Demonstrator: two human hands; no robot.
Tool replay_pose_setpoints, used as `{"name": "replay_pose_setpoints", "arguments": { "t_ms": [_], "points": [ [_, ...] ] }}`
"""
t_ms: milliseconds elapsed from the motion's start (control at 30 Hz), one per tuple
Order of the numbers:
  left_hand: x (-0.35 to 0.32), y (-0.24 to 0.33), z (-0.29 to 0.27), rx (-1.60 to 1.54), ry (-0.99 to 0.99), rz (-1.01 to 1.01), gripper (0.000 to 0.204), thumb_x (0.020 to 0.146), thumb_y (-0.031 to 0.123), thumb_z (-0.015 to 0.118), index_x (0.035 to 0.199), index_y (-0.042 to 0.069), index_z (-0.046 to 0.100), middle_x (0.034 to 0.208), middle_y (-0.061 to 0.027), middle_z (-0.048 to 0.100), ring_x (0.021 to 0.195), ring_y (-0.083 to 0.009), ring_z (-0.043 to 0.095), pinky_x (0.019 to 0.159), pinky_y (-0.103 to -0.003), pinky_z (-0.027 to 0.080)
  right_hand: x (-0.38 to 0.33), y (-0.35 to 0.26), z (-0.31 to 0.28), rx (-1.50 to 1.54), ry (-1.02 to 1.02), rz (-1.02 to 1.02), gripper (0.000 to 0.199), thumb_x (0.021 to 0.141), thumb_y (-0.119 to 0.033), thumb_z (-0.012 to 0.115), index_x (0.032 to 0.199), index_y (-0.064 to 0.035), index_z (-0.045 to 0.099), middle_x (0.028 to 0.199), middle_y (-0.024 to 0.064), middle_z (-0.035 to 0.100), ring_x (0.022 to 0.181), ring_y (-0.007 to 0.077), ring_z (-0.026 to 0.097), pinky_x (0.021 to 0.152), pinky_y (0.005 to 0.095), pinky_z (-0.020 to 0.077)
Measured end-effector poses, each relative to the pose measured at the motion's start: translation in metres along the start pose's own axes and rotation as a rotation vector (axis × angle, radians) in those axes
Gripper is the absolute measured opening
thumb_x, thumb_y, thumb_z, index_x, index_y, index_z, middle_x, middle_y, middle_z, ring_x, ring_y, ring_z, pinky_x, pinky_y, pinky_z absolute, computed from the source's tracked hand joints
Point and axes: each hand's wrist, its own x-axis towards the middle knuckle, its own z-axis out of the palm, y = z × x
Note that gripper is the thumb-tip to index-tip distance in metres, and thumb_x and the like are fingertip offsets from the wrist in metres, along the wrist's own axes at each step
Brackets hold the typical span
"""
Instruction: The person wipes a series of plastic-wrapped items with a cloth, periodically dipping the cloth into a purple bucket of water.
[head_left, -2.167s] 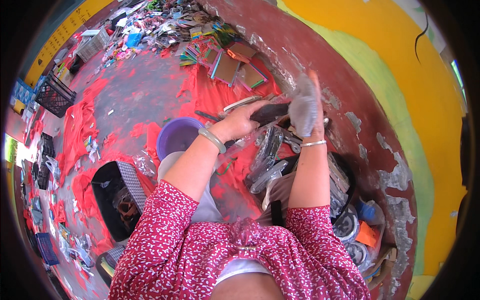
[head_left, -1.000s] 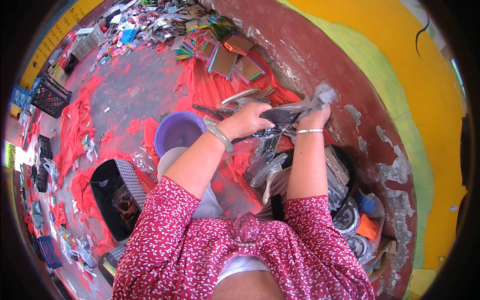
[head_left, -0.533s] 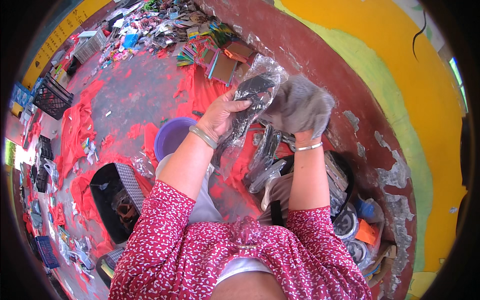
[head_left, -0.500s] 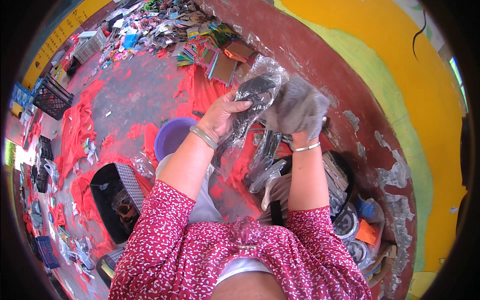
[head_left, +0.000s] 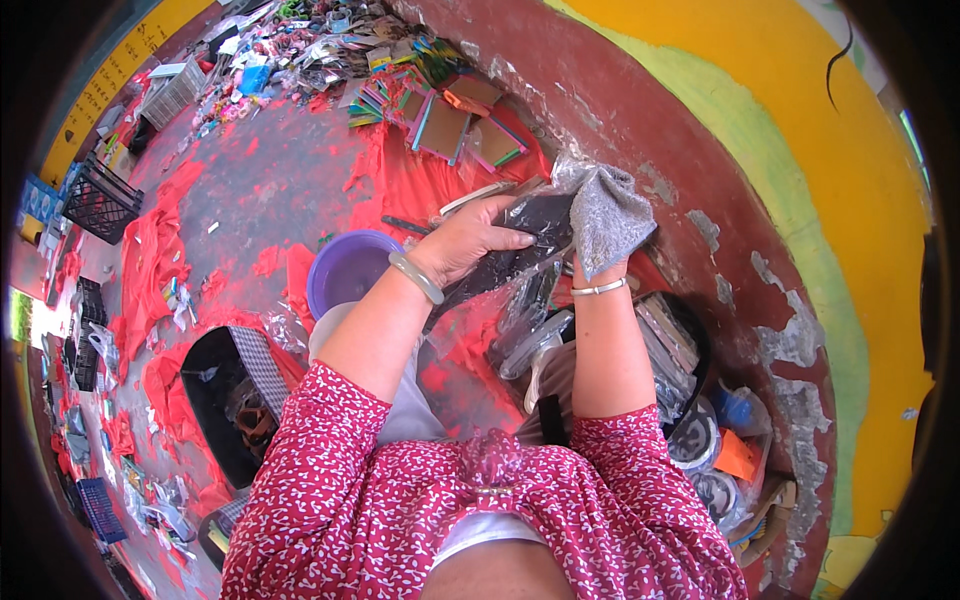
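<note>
Grey cloth (head_left: 610, 215) now lower, over packet (head_left: 525, 235)

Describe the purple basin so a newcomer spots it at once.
Start at the dark red wall and come down to the grey floor. The purple basin sits just outside the left hand; it is the only round, purple thing among flat red scraps.

The grey concrete floor (head_left: 250, 180) is carrying red cloth (head_left: 150, 250) spread in patches. A purple basin (head_left: 345, 272) is sitting on it, a black crate (head_left: 98, 200) is standing farther left, and framed mirrors (head_left: 445, 125) are lying near the wall.
</note>
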Motion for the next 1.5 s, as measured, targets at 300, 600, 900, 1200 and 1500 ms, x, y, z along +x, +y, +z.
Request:
{"name": "replay_pose_setpoints", "arguments": {
  "t_ms": [300, 600, 900, 1200, 1500],
  "points": [
    [0.000, -0.011, 0.006, 0.049, 0.017, -0.031, 0.037, 0.077, 0.001, 0.064, 0.112, -0.001, 0.055, 0.102, -0.0037, 0.062, 0.091, -0.0105, 0.057, 0.084, -0.025, 0.044, 0.011, -0.018, -0.004, -0.713, -0.077, 0.006, 0.025, 0.073, -0.029, 0.064, 0.079, -0.0047, 0.062, 0.080, 0.0122, 0.063, 0.074, 0.0264, 0.062, 0.065, 0.0361, 0.0480],
    [-0.016, 0.023, 0.019, -0.273, 0.024, -0.043, 0.048, 0.075, -0.003, 0.060, 0.122, 0.000, 0.048, 0.107, -0.0100, 0.060, 0.091, -0.0185, 0.062, 0.081, -0.032, 0.051, 0.013, -0.011, -0.023, 1.328, -0.194, 0.589, 0.062, 0.087, -0.055, 0.039, 0.115, -0.0010, 0.052, 0.111, 0.0159, 0.058, 0.103, 0.0298, 0.054, 0.092, 0.0419, 0.0427],
    [-0.007, 0.002, -0.005, 0.031, 0.027, -0.034, 0.047, 0.076, -0.001, 0.062, 0.121, -0.001, 0.049, 0.105, -0.0062, 0.061, 0.092, -0.0145, 0.059, 0.083, -0.029, 0.048, 0.003, -0.015, -0.011, -0.285, -0.354, -0.433, 0.022, 0.082, -0.014, 0.053, 0.100, -0.0010, 0.056, 0.093, 0.0106, 0.062, 0.084, 0.0211, 0.060, 0.075, 0.0317, 0.0500],
    [-0.004, -0.003, 0.000, 0.004, 0.014, -0.050, 0.038, 0.076, 0.001, 0.062, 0.113, -0.003, 0.054, 0.102, -0.0032, 0.060, 0.092, -0.0108, 0.056, 0.086, -0.026, 0.042, 0.004, -0.022, -0.009, -0.456, -0.292, -0.120, 0.016, 0.078, -0.016, 0.054, 0.087, -0.0042, 0.060, 0.086, 0.0138, 0.062, 0.079, 0.0233, 0.061, 0.071, 0.0336, 0.0505],
    [-0.006, -0.004, -0.004, 0.127, 0.069, -0.044, 0.037, 0.076, 0.001, 0.061, 0.112, -0.003, 0.055, 0.100, -0.0024, 0.061, 0.091, -0.0098, 0.056, 0.085, -0.024, 0.042, 0.025, -0.032, -0.033, -0.388, -0.147, -0.041, 0.020, 0.075, -0.022, 0.059, 0.082, -0.0041, 0.063, 0.084, 0.0154, 0.064, 0.078, 0.0263, 0.062, 0.069, 0.0362, 0.0499]
  ]
}}
